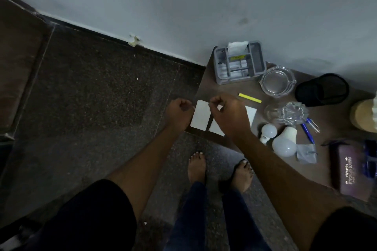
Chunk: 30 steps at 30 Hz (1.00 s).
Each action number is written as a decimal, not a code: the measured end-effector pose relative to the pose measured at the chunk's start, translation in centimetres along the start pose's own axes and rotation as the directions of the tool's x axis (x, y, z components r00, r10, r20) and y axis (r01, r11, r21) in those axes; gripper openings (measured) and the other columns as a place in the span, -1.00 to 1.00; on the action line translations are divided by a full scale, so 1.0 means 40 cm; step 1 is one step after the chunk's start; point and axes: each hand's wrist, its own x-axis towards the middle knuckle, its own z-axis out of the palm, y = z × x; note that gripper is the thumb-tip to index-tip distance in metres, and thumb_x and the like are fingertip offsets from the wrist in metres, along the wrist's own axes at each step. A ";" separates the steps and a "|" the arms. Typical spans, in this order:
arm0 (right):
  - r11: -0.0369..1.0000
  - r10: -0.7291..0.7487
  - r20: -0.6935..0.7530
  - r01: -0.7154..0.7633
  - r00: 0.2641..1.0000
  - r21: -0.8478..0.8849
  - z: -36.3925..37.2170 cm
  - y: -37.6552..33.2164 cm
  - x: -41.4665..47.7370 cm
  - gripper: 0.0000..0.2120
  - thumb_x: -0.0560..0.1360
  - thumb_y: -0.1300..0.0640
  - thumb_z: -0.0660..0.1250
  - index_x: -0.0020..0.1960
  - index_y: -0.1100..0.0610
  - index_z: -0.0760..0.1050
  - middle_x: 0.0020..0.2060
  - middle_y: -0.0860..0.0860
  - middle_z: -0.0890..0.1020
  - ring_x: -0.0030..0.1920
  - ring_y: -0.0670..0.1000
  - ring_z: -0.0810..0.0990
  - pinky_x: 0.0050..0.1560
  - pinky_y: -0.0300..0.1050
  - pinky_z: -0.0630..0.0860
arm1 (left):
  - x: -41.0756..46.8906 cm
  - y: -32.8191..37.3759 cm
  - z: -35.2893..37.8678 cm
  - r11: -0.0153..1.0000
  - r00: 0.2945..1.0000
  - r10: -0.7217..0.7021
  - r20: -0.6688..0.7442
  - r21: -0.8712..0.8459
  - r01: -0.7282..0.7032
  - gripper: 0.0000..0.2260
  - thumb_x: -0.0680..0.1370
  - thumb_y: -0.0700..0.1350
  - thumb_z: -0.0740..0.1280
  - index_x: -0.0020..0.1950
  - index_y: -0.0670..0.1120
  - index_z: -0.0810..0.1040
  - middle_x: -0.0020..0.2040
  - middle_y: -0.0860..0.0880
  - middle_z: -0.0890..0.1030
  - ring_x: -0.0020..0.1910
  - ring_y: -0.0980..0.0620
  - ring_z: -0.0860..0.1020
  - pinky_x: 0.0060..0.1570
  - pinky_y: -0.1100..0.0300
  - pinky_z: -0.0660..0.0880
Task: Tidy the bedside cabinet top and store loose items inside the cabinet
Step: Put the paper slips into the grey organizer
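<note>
The brown cabinet top (224,87) fills the right side of the head view. Two white cards (201,116) lie at its near left corner. My left hand (179,112) and my right hand (226,114) hover just above these cards, both with fingers curled and pinched; anything held between them is too thin to make out. Loose items on the top include a yellow marker (250,98), two white bulbs (284,143), blue pens (307,130), a crumpled clear wrapper (289,113) and a dark spectacle case (350,177).
A grey organiser tray (239,63) stands at the back by the wall, with a glass ashtray (277,81) and a black mesh holder (322,89) beside it. A tan round object (363,115) is at the right edge. My bare feet (196,165) stand on dark speckled floor.
</note>
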 end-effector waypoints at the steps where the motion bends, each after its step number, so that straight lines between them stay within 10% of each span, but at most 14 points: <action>1: 0.999 0.030 0.014 -0.029 0.999 -0.027 0.022 0.006 -0.012 -0.91 0.53 0.09 0.42 0.00 0.08 0.64 -0.10 -0.03 0.69 -0.18 -0.03 0.61 -0.06 -0.05 0.59 | 0.002 -0.010 0.001 1.000 1.000 -0.019 0.007 -0.006 0.019 -0.86 0.53 -0.13 0.44 0.07 -0.12 0.62 0.02 -0.07 0.67 -0.04 0.02 0.59 -0.11 0.20 0.47; 8: 0.937 0.158 0.124 -0.109 0.980 -0.331 0.109 0.030 -0.039 -0.59 0.60 0.01 0.34 0.41 0.08 0.49 0.40 0.06 0.46 0.25 0.12 0.58 0.17 0.05 0.57 | 0.027 -0.041 0.003 0.998 0.995 -0.069 0.079 -0.001 0.069 -0.73 0.52 -0.06 0.45 0.19 -0.09 0.61 0.03 0.02 0.63 -0.06 0.11 0.59 -0.27 0.38 0.40; 30: 0.959 0.078 0.216 -0.014 0.973 -0.284 0.168 0.034 0.002 -0.56 0.62 -0.03 0.31 0.45 0.10 0.46 0.40 0.08 0.50 0.30 0.09 0.54 0.26 -0.03 0.51 | 0.071 -0.028 -0.025 0.973 0.960 -0.156 0.235 -0.131 0.190 -0.82 0.58 -0.20 0.39 0.11 -0.28 0.63 0.12 -0.26 0.67 0.08 -0.19 0.66 0.08 -0.08 0.62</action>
